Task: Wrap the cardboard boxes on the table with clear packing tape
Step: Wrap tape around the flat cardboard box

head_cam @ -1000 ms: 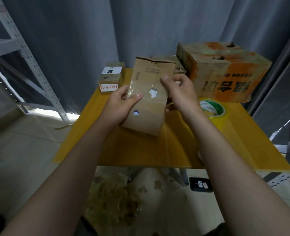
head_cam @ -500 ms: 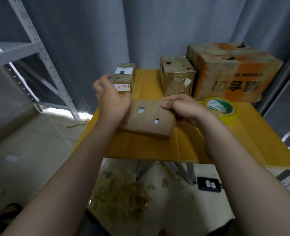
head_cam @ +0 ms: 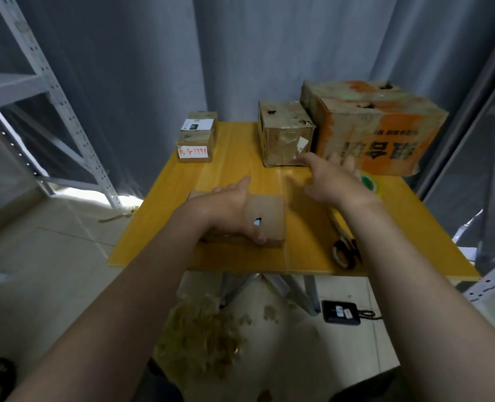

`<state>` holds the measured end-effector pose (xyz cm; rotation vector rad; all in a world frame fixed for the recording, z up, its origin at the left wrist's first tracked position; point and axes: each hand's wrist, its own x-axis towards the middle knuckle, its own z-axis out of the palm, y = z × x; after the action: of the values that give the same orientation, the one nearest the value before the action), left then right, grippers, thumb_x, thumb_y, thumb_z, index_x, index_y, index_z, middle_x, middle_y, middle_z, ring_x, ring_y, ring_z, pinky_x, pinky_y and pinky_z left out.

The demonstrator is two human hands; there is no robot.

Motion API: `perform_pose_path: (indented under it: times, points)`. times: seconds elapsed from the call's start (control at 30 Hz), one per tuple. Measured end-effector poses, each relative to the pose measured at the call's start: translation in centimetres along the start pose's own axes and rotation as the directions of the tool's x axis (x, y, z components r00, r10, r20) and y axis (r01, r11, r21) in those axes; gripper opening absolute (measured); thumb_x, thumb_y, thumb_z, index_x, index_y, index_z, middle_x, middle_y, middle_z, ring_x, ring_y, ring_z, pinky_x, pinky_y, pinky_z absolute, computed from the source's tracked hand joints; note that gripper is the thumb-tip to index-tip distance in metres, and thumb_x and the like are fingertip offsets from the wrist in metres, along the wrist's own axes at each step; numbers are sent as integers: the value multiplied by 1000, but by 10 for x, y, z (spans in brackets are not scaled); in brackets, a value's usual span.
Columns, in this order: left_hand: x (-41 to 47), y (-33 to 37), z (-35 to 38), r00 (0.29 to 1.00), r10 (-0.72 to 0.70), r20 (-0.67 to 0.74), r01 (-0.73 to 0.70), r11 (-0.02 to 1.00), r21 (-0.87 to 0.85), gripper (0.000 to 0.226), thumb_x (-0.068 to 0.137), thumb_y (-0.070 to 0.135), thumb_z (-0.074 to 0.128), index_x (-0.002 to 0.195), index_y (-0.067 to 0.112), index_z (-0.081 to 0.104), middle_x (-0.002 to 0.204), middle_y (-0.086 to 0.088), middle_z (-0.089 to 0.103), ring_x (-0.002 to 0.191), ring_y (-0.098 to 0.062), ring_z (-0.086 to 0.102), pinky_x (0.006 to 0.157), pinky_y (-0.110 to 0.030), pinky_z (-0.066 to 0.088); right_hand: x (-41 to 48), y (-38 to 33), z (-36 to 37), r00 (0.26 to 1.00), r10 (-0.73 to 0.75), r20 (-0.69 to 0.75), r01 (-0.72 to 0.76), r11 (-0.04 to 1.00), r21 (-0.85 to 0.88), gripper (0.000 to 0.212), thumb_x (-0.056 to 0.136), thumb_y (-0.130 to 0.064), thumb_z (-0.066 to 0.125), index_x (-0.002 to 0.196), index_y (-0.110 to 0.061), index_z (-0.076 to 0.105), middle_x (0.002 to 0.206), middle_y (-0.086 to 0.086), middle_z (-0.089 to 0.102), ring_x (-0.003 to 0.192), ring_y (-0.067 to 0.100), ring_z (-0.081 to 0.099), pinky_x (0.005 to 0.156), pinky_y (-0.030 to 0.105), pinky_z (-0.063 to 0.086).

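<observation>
Yellow bench (head_cam: 234, 158) is occupied by a flat box (head_cam: 272, 210), clamped across its top by the left grip (head_cam: 231, 210); beyond-right of the flat box, the right grip (head_cam: 333, 184) is spread apart above the tape (head_cam: 368, 182).

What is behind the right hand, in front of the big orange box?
A roll of tape: only part of its green-and-white core and yellowish rim shows past the right hand. The rest is covered by the hand.
</observation>
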<state>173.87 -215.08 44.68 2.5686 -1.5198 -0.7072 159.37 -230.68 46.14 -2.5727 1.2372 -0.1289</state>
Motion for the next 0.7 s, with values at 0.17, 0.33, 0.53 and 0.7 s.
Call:
perform_pose_path:
  times: [0.17, 0.33, 0.53, 0.7]
  points:
    - [0, 13, 1, 999, -49, 21, 48, 997, 55, 136, 75, 64, 81, 163, 29, -17, 172, -6, 11, 154, -40, 18, 120, -55, 31, 1, 36, 3, 972, 196, 134, -196, 981, -13, 65, 97, -10, 50, 154, -31, 28, 156, 21, 38, 153, 45, 7, 120, 63, 10]
    - [-12, 17, 13, 998, -27, -49, 25, 999, -41, 125, 79, 63, 78, 165, 31, -6, 171, -5, 10, 156, -41, 9, 122, -60, 26, -14, 43, -4, 987, 68, -146, -44, 986, 163, 63, 96, -5, 54, 147, -41, 48, 143, 8, 59, 141, 41, 29, 113, 57, 30]
    - [-46, 43, 3, 876, 103, -471, -358, 794, -491, 81, 89, 47, 76, 157, 23, 39, 157, -3, 44, 141, -20, 44, 108, -31, 40, -69, -11, -45, 969, -90, -229, 240, 558, 794, 56, 94, 6, 66, 138, -27, 57, 95, 0, 70, 78, 9, 66, 57, 20, 52]
    - [-90, 46, -4, 745, -61, -664, -491, 624, -608, 27, 87, 31, 82, 113, 24, 77, 106, 9, 76, 104, -12, 69, 83, -26, 54, -107, -36, -59, 954, -276, -117, 253, 536, 805, 48, 96, -7, 69, 139, -27, 59, 93, 8, 71, 79, 16, 67, 59, 29, 57]
